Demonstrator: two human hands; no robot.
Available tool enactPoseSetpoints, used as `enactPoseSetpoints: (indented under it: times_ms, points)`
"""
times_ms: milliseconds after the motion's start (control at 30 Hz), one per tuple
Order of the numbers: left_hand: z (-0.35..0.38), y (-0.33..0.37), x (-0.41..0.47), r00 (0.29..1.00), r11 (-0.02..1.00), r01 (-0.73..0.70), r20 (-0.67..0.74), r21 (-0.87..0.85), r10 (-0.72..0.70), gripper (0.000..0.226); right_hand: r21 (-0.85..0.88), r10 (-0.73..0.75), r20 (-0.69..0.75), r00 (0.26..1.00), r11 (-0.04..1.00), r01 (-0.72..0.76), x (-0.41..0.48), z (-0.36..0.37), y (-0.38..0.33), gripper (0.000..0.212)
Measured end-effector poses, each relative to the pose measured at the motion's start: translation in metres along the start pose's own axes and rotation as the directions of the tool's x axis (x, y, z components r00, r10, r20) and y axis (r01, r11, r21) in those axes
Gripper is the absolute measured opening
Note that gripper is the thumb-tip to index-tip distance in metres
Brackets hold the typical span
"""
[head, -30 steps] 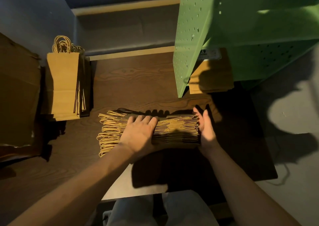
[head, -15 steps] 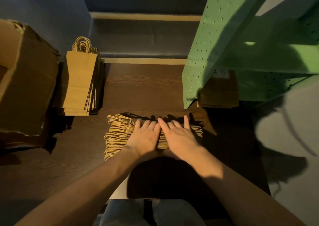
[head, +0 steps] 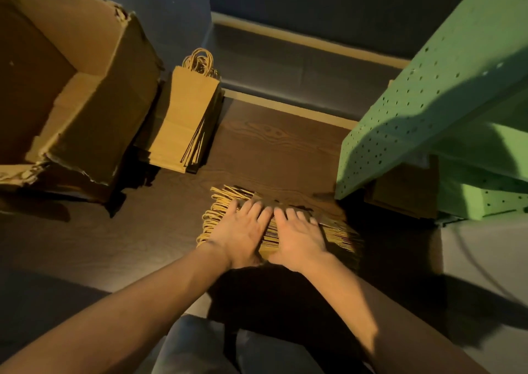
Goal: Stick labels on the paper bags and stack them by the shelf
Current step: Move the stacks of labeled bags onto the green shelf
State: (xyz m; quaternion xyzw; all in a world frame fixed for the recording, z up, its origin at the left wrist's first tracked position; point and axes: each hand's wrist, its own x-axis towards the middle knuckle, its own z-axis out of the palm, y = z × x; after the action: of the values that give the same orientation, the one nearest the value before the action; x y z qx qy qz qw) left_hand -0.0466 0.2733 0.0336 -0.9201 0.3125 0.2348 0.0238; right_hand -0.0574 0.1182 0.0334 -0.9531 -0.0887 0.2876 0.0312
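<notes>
Paper bags point(head: 338, 235) sit bundled on the floor under left hand point(head: 240, 238) and right hand point(head: 300, 241), both pressing flat with straight fingers; uneven pressure could splay the bundle sideways.

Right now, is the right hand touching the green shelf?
No, the right hand lies flat on the bundle of paper bags, beside the left hand and apart from the green shelf.

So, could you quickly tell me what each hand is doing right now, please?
Left hand: open, fingers flat on the bags.
Right hand: open, pressing flat on the same bags.
</notes>
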Motion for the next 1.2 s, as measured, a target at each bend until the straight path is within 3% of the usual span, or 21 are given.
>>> enactPoseSetpoints:
  times_ms: [233, 300, 333, 400, 433, 467, 500, 533, 567, 600, 633, 667, 800, 933, 1067, 1133, 1200]
  points:
    - [-0.004, 0.018, -0.022, 0.99, 0.994, 0.109, -0.085, -0.001, -0.108, 0.108, 0.009, -0.029, 0.008, 1.0, 1.0, 0.029, 0.003, -0.002, 0.007, 0.107]
    - [0.007, 0.035, -0.04, 0.954, 0.985, 0.136, -0.252, -0.108, -0.159, 0.099, -0.001, -0.026, -0.01, 1.0, 1.0, 0.026, 0.004, -0.001, 0.008, 0.099]
    - [0.019, 0.045, -0.051, 0.913, 0.973, 0.084, -0.374, -0.215, -0.162, 0.089, 0.008, -0.031, -0.024, 0.999, 0.999, 0.032, 0.005, 0.0, 0.009, 0.095]
    - [0.05, 0.067, -0.075, 0.8, 0.887, -0.089, -0.563, -0.453, -0.207, 0.046, 0.046, -0.045, -0.021, 0.999, 0.998, 0.046, 0.005, 0.002, 0.011, 0.093]
    - [0.061, 0.076, -0.084, 0.811, 0.777, -0.091, -0.499, -0.623, -0.306, 0.023, 0.064, -0.047, -0.011, 0.999, 0.997, 0.048, 0.005, 0.002, 0.012, 0.096]
    - [0.07, 0.084, -0.088, 0.843, 0.591, 0.011, -0.31, -0.807, -0.439, 0.009, 0.077, -0.048, 0.0, 0.999, 0.996, 0.048, 0.005, 0.001, 0.012, 0.101]
    - [0.079, 0.09, -0.085, 0.849, 0.303, 0.172, -0.016, -0.937, -0.529, 0.01, 0.085, -0.051, 0.008, 0.999, 0.995, 0.05, 0.004, 0.0, 0.012, 0.106]
    - [0.09, 0.093, -0.078, 0.793, -0.052, 0.32, 0.297, -0.946, -0.532, 0.014, 0.09, -0.056, 0.014, 0.998, 0.994, 0.054, 0.004, 0.0, 0.012, 0.111]
    - [0.098, 0.092, -0.067, 0.716, -0.387, 0.358, 0.516, -0.85, -0.47, 0.02, 0.093, -0.062, 0.014, 0.998, 0.994, 0.06, 0.005, 0.0, 0.012, 0.114]
    - [0.105, 0.09, -0.055, 0.669, -0.623, 0.297, 0.624, -0.723, -0.405, 0.027, 0.096, -0.068, 0.017, 0.998, 0.993, 0.066, 0.004, 0.0, 0.012, 0.117]
    - [0.109, 0.085, -0.044, 0.65, -0.758, 0.193, 0.66, -0.623, -0.377, 0.03, 0.098, -0.076, 0.018, 0.997, 0.992, 0.074, 0.005, 0.0, 0.012, 0.118]
    - [0.11, 0.08, -0.034, 0.641, -0.817, 0.1, 0.665, -0.567, -0.383, 0.031, 0.1, -0.081, 0.02, 0.997, 0.992, 0.078, 0.005, 0.0, 0.013, 0.117]
    - [0.096, 0.07, -0.011, 0.689, -0.886, -0.101, 0.61, -0.453, -0.391, 0.033, 0.144, -0.061, -0.001, 0.998, 0.988, 0.061, 0.009, -0.001, 0.011, 0.113]
    - [0.089, 0.07, -0.002, 0.734, -0.922, -0.116, 0.594, -0.37, -0.33, 0.036, 0.153, -0.065, -0.06, 0.996, 0.985, 0.074, 0.017, 0.0, 0.008, 0.095]
    - [0.092, 0.073, 0.003, 0.734, -0.934, -0.126, 0.602, -0.336, -0.315, 0.043, 0.136, 0.014, -0.002, 1.0, 0.991, -0.014, 0.024, -0.001, 0.003, 0.096]
    - [0.089, 0.075, 0.006, 0.72, -0.927, -0.13, 0.61, -0.35, -0.331, 0.043, 0.121, 0.027, -0.051, 0.998, 0.992, -0.021, 0.026, 0.0, 0.005, 0.081]
    - [0.083, 0.078, 0.009, 0.709, -0.905, -0.128, 0.6, -0.407, -0.37, 0.028, 0.186, 0.035, -0.105, 0.994, 0.982, -0.015, 0.027, 0.0, 0.012, 0.058]
